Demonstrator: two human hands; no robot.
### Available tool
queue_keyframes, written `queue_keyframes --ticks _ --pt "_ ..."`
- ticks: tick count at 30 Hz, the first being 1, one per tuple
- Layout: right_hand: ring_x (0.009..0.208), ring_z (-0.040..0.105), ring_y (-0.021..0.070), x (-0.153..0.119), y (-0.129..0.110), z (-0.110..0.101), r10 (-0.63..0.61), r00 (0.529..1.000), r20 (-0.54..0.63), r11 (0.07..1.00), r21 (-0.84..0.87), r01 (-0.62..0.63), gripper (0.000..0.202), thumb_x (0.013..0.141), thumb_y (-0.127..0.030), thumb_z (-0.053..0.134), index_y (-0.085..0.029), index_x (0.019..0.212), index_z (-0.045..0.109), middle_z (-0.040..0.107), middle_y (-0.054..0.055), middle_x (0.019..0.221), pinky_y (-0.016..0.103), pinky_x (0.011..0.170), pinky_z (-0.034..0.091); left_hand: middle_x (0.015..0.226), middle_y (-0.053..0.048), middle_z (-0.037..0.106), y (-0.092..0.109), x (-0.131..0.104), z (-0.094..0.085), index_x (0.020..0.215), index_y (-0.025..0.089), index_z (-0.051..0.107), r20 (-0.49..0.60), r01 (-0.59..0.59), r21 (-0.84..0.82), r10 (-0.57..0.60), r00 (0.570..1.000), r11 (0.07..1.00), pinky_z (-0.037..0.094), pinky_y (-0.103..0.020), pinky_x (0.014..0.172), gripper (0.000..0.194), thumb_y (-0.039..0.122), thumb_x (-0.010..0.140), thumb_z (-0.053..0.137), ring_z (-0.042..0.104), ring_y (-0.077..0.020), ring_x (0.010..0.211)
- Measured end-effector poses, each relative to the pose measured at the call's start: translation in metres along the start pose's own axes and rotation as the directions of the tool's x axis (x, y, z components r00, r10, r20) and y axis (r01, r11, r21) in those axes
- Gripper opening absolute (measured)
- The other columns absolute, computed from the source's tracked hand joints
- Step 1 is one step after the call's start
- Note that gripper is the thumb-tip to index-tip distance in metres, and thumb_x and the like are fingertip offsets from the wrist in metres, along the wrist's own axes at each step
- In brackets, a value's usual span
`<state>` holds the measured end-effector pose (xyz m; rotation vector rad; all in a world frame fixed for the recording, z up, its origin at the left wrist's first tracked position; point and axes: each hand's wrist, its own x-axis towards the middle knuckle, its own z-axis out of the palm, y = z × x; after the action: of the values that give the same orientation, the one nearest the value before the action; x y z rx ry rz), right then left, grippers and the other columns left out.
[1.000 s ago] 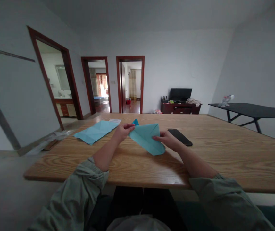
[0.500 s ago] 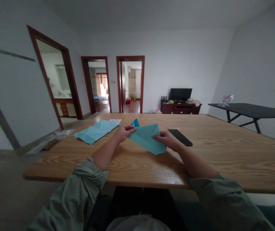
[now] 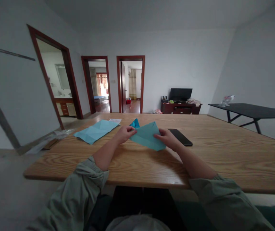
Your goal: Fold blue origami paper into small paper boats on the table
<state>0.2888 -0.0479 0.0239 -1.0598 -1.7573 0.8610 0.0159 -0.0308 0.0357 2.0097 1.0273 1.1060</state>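
A folded light blue paper [image 3: 146, 136] is held between my two hands above the wooden table. My left hand [image 3: 125, 133] pinches its left corner, and my right hand [image 3: 166, 138] grips its right side with the thumb in front. Just behind the left end of the paper stands a small, darker blue folded paper piece [image 3: 135, 123]. To the left, a creased light blue sheet [image 3: 95, 131] lies spread on the table, with a small white printed paper [image 3: 115, 121] by its far edge.
A black flat device [image 3: 180, 137] lies on the wooden table [image 3: 224, 154] just right of my right hand. Farther off are a black table [image 3: 255, 110] at the right and a cabinet [image 3: 181, 108] with a TV [image 3: 180, 94] by the wall.
The lower edge of the held paper has risen and its face looks shorter, as if tilted. More of the darker blue folded piece shows behind it. Both hands keep their hold, barely moved.
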Motion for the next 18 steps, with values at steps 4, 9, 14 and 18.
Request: queue_keyframes --ticks 4,9,14,18 --pt "0.091 0.059 0.0245 0.006 0.005 -0.007 -0.298 0.847 -0.441 0.925 -0.351 0.144 0.052 0.071 -0.044 0.068 -0.018 0.114 0.058 0.063 0.013 0.11 0.041 0.079 0.049 0.071 -0.002 0.065 -0.006 0.007 -0.003 0.085 0.012 0.071 -0.238 -0.015 0.012 0.017 0.971 1.0 0.039 -0.022 0.057 0.038 0.047 0.075 0.063 0.054 -0.0122 0.062" --pt "0.079 0.058 0.0205 0.006 0.005 -0.007 -0.434 0.777 -0.457 0.849 -0.495 0.184 0.035 0.077 -0.046 0.061 -0.019 0.1 0.061 0.063 0.01 0.101 0.037 0.073 0.048 0.072 -0.003 0.067 -0.015 0.014 -0.007 0.085 0.011 0.071 -0.367 -0.054 -0.078 0.022 0.93 0.996 0.041 -0.023 0.059 0.04 0.048 0.072 0.065 0.056 -0.0132 0.063" --pt "0.077 0.058 0.0193 0.01 0.009 0.0 -0.213 0.825 -0.523 0.97 -0.213 0.115 0.061 0.067 -0.053 0.07 -0.018 0.113 0.051 0.062 0.011 0.102 0.035 0.069 0.048 0.073 -0.003 0.068 -0.013 0.013 -0.003 0.086 0.012 0.071 -0.33 -0.049 -0.226 -0.029 0.943 0.973 0.043 -0.023 0.058 0.045 0.053 0.067 0.07 0.056 -0.0123 0.062" --pt "0.075 0.059 0.0179 0.01 0.008 -0.001 -0.045 0.88 -0.474 0.99 0.097 0.103 0.072 0.064 -0.054 0.072 -0.02 0.12 0.044 0.064 0.005 0.09 0.03 0.065 0.047 0.072 -0.003 0.068 -0.012 0.013 -0.002 0.085 0.012 0.071 -0.344 -0.046 -0.277 -0.055 0.937 0.96 0.044 -0.023 0.059 0.049 0.056 0.062 0.073 0.057 -0.0124 0.062"
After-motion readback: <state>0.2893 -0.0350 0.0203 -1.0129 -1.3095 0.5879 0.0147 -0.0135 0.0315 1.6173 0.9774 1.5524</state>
